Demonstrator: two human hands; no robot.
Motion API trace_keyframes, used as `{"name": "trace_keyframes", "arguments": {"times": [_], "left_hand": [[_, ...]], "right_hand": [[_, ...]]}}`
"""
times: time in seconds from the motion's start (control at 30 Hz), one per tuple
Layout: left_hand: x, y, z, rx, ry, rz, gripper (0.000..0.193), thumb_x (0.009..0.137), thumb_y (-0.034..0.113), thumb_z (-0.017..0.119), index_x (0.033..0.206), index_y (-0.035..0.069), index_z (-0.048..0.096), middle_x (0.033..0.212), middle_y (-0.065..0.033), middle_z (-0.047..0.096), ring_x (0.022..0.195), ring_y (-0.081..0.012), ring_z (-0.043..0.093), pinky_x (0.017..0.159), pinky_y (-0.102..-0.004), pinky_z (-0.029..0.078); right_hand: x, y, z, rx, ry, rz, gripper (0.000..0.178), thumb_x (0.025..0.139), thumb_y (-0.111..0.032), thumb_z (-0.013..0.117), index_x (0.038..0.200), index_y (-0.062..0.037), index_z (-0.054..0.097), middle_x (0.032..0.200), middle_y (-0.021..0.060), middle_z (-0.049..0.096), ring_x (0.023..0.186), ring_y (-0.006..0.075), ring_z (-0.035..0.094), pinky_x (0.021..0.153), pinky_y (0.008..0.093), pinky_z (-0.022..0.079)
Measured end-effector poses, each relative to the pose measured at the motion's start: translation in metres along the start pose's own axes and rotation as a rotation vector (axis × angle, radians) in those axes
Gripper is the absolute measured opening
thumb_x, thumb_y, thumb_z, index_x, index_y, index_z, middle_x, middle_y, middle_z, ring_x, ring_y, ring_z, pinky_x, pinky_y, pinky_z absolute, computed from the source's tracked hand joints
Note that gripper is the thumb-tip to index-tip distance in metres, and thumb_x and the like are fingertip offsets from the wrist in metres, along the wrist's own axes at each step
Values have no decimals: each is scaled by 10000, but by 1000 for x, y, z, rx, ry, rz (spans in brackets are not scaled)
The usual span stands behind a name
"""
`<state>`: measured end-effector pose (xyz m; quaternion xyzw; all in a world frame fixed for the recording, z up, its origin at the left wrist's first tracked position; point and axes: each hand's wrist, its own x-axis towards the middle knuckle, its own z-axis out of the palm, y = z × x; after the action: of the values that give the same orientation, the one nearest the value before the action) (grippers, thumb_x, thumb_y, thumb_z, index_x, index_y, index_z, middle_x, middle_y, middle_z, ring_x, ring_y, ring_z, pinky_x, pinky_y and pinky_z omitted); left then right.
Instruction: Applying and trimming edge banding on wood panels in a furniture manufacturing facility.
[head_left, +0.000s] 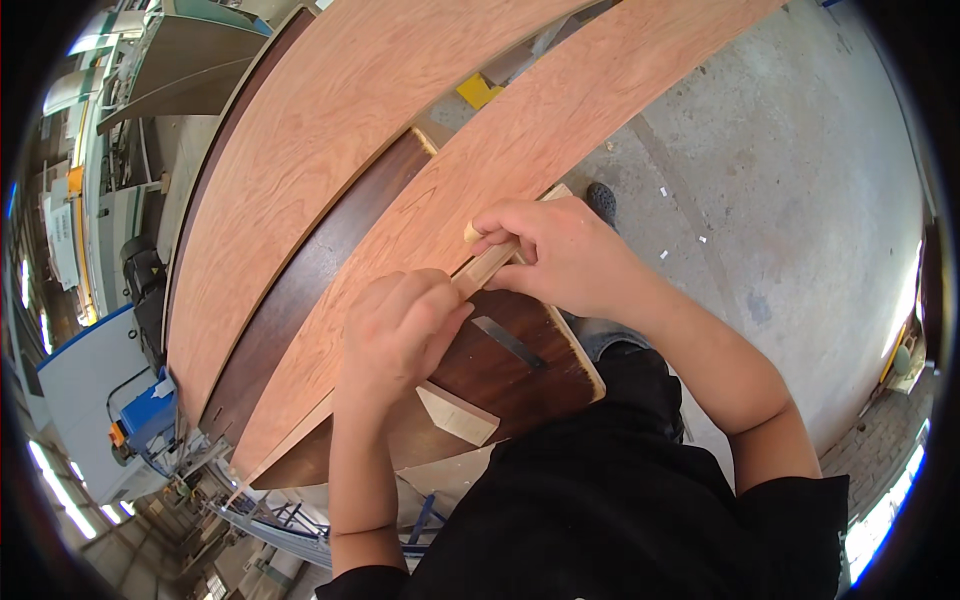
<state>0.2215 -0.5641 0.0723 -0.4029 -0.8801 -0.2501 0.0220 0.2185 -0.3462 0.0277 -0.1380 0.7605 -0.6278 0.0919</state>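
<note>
**Both hands gripping a small wooden block on a veneer strip**

The left hand (400,325) and right hand (560,250) are both closed around a pale wooden block (487,265), a short stick of light timber. It lies against the near edge of a long reddish veneer strip (560,120), which rests on a dark brown board (490,370). The left fingers are curled tightly over the block's lower end; the right fingers wrap its upper end, thumb and fingertips pinched narrow around it. Neither hand shows open fingers.

The block's long axis runs diagonally, from lower left by the left hand to upper right under the right hand, crossing the strip's edge at an angle. Only its middle and one end tip show between the hands.

It looks light, stiff and dry, likely easy to hold without slipping, and best gripped at both ends as here. The veneer strip looks thin and flexible, probably prone to cracking along its edges.

A second wide veneer sheet (330,130) lies on the board's far side. A triangular wood offcut (457,413) and a flat metal strip (507,341) rest near the board's near corner. Below is a concrete floor (800,200).
</note>
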Motion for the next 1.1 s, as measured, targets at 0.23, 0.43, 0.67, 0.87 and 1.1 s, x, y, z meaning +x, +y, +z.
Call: {"name": "trace_keyframes", "arguments": {"times": [0.23, 0.43, 0.67, 0.87, 1.1], "left_hand": [[3, 0, -5, 76, -48, 77, 365, 719, 58, 760, 1074, 108, 693, 860, -40, 604, 614, -199, 545, 560, -344, 443], [6, 10, 1, 2, 34, -132, 348, 722, 95, 785, 1065, 88, 727, 799, -50, 628, 638, -219, 574, 582, -334, 461], [29, 34, -2, -168, 7, -762, 99, 789, 106, 743, 838, 20, 739, 737, -95, 640, 669, -211, 605, 599, -319, 457], [31, 25, 0, -495, 92, -1024, 162, 863, 116, 695, 760, -8, 679, 722, -55, 630, 676, -110, 572, 568, -281, 414], [26, 26, 4, -579, 112, -1059, 122, 900, 62, 652, 803, -5, 681, 744, -26, 604, 668, -74, 518, 571, -232, 374]], "right_hand": [[-2, 4, 0, 16, -3, 18, 410, 726, -111, 805, 1079, -5, 625, 976, 111, 736, 620, 156, 574, 612, 282, 494], [0, 6, 2, -1, 2, 9, 397, 736, -126, 802, 1070, -3, 625, 965, 118, 733, 628, 165, 601, 621, 291, 505], [0, 8, 2, 40, -12, 38, 381, 737, -122, 790, 1055, -3, 618, 960, 113, 732, 633, 187, 619, 624, 298, 507], [2, 6, -2, 32, -35, 6, 375, 726, -87, 763, 1062, -9, 616, 962, 106, 734, 645, 210, 638, 625, 316, 505], [3, 10, -2, 38, -55, -4, 385, 720, -76, 752, 1075, -21, 616, 971, 86, 737, 665, 237, 658, 640, 325, 519]]}}
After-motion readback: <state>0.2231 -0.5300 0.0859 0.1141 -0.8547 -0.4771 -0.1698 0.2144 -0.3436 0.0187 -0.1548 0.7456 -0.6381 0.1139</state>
